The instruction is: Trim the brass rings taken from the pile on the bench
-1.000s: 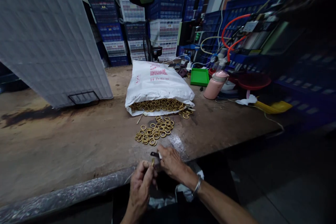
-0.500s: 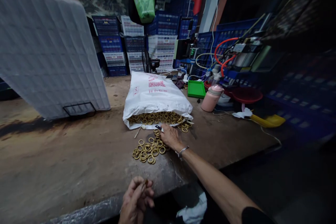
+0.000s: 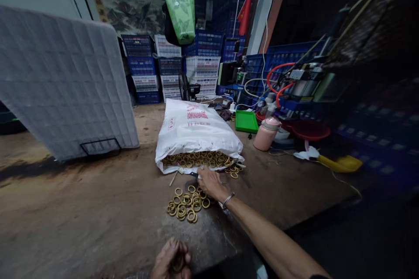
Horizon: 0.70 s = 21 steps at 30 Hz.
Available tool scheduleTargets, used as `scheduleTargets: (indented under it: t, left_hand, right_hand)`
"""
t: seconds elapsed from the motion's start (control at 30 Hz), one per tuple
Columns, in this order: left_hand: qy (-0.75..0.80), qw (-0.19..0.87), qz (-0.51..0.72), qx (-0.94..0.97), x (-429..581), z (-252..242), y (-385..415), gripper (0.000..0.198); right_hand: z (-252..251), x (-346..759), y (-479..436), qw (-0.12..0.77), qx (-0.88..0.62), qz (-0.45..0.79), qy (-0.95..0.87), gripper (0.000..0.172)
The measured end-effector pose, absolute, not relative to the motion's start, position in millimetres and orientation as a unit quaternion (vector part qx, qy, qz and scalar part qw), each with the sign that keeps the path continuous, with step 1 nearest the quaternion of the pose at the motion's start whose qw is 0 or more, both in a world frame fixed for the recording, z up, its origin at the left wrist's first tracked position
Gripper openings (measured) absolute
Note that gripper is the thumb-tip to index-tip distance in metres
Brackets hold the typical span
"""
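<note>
My left hand [image 3: 170, 258] is at the bottom edge of the view, fingers curled around what looks like a brass-coloured ring [image 3: 178, 264]. My right hand [image 3: 210, 182] reaches forward over the table, closed on a small dark flat tool [image 3: 194, 175] that pokes out to the left; most of it is hidden. Just below that hand lies a loose pile of brass-coloured rings [image 3: 186, 202]. Behind it a white woven sack [image 3: 199, 133] lies on its side, its open mouth facing me and full of the same rings. A few rings have spilled by its right corner.
A pink bottle [image 3: 266, 134] and a green tray [image 3: 246, 121] stand right of the sack. A yellow scoop [image 3: 340, 163] lies near a red dish [image 3: 310, 130]. A large white padded panel [image 3: 72, 87] stands at left. Stacked crates [image 3: 140, 66] line the back.
The view has tipped upward, so everything sits lower in it. My left hand's fingers have curled in more. My right hand stays by the sack's mouth with the dark tool.
</note>
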<state>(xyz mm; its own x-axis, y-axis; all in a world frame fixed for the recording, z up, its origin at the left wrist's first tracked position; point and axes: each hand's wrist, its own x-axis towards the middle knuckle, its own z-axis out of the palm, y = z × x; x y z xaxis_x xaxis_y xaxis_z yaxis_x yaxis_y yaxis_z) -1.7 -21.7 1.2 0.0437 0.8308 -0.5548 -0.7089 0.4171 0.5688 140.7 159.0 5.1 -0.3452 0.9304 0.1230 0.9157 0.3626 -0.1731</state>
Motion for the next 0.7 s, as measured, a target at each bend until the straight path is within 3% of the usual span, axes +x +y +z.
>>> scheduleTargets:
  t: [0.13, 0.43, 0.7]
  left_hand:
    - [0.445, 0.689, 0.561, 0.114, 2, 8, -15, 0.036]
    - [0.533, 0.570, 0.553, 0.292, 6, 7, -4, 0.042]
    - [0.570, 0.558, 0.489, 0.354, 21, 12, -17, 0.038]
  right_hand:
    - [20, 146, 133, 0.169, -0.492, 0.085, -0.850, 0.018]
    - [23, 144, 60, 0.292, -0.442, 0.394, -0.751, 0.005]
    - [11, 142, 34, 0.297, -0.412, 0.425, -0.749, 0.021]
